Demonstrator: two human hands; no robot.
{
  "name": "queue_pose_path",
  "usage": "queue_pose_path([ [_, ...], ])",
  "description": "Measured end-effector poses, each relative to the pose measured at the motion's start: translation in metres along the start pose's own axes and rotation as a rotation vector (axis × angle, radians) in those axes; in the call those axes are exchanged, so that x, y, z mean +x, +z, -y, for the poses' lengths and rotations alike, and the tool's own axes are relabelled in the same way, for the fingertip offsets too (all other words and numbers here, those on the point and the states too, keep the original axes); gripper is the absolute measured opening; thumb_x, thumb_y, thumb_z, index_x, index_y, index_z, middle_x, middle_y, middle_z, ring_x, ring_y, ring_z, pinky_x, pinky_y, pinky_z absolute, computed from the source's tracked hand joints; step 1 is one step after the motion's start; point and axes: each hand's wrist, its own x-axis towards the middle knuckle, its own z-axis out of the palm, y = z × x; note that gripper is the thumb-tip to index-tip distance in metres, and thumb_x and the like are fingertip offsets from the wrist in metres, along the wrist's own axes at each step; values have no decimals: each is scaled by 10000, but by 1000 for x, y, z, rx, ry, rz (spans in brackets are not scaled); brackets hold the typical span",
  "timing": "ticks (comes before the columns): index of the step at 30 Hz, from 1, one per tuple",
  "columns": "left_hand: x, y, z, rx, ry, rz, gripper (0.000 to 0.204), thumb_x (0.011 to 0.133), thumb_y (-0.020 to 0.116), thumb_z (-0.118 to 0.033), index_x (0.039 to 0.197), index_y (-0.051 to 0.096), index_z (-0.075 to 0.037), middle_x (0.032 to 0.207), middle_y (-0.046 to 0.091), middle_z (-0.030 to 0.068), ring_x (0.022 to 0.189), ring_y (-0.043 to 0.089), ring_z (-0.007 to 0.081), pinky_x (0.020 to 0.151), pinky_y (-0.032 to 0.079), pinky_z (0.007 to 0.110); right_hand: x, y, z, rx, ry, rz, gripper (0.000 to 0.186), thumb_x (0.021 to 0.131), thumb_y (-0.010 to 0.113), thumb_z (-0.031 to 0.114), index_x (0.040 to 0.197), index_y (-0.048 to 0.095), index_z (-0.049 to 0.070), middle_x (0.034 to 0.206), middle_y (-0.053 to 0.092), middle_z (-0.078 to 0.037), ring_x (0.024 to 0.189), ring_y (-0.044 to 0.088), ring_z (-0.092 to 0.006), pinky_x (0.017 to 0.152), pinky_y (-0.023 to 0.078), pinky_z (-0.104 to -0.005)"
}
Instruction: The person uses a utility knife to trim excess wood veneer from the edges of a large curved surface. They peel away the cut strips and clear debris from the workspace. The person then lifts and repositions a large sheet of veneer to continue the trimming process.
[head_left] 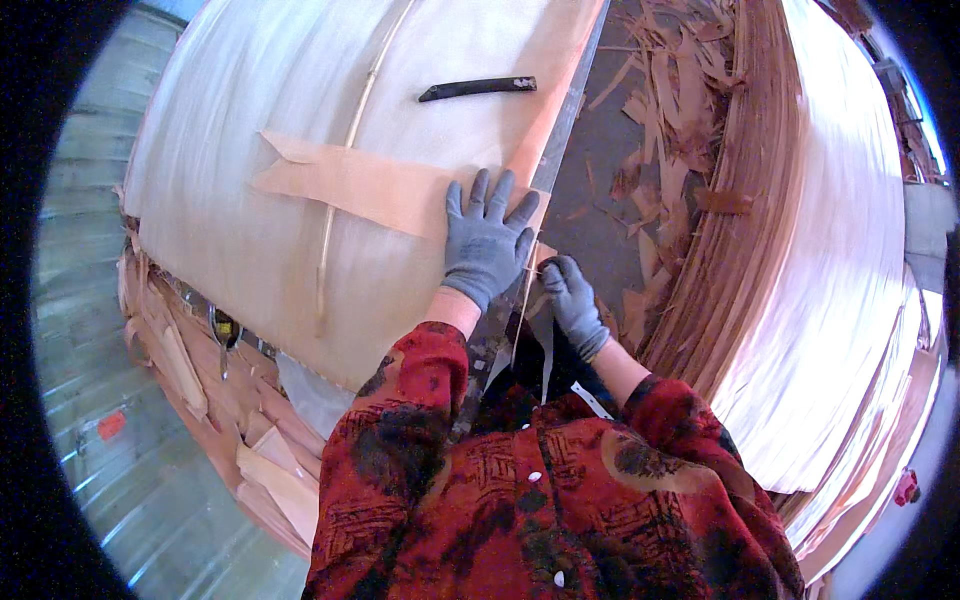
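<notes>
A person in a red patterned shirt stands over a broad pale sheet [240,230], with a peach-coloured veneer strip [385,190] lying across it toward the right edge. The gloved left hand [488,245] rests flat on the strip's right end, fingers fanned wide, gripping nothing, which probably keeps the strip from sliding. Just beside it, at the edge, the right hand [575,305] has its fingers curled in; I cannot tell what they grip. A black bar [480,88] lies beyond, apparently clear of both hands.
</notes>
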Motion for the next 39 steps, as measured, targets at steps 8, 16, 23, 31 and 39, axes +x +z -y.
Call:
queue_pose_path([
  [8, 0, 0, 2, -31, -10, 11, 447, 829, 450, -365, 1256, 473, -236, 1381, 304, 118, 1276, 245, 345, 1014, 105, 570, -3, 31, -52, -611, -210, 115, 201, 842, 476, 125, 970, 573, 3, 885, 583, -153, 807, 553, -269, 722, 449, -371],
  [16, -6, -5, 4, -121, -24, -31, 441, 840, 435, -364, 1255, 469, -215, 1398, 283, 126, 1281, 243, 349, 1021, 97, 563, 42, -39, 24, -606, -410, 29, 269, 752, 532, 102, 1021, 527, 96, 973, 554, -178, 833, 554, -373, 710, 451, -444],
  [23, -10, -17, -2, -103, -44, -57, 429, 806, 489, -338, 1209, 496, -191, 1347, 350, 127, 1250, 295, 346, 1010, 140, 579, 174, -24, 164, -865, -964, 70, 441, 745, 564, 132, 1178, 483, 121, 1092, 532, -149, 941, 524, -346, 780, 432, -412],
  [31, -4, -2, -11, -121, -162, -117, 378, 794, 469, -323, 1138, 557, -195, 1284, 444, 100, 1229, 347, 323, 1016, 170, 562, 278, 15, 184, -1391, -932, 492, 269, 710, 609, 177, 933, 511, 64, 878, 571, -143, 840, 577, -334, 698, 485, -399],
  [39, -4, 12, -45, -102, -430, -182, 359, 743, 486, -257, 1065, 595, -141, 1215, 499, 102, 1186, 408, 308, 1013, 231, 526, 239, 50, 224, -704, -1124, 1049, 304, 702, 579, 82, 1001, 566, 133, 903, 567, -124, 803, 586, -316, 663, 485, -390],
])
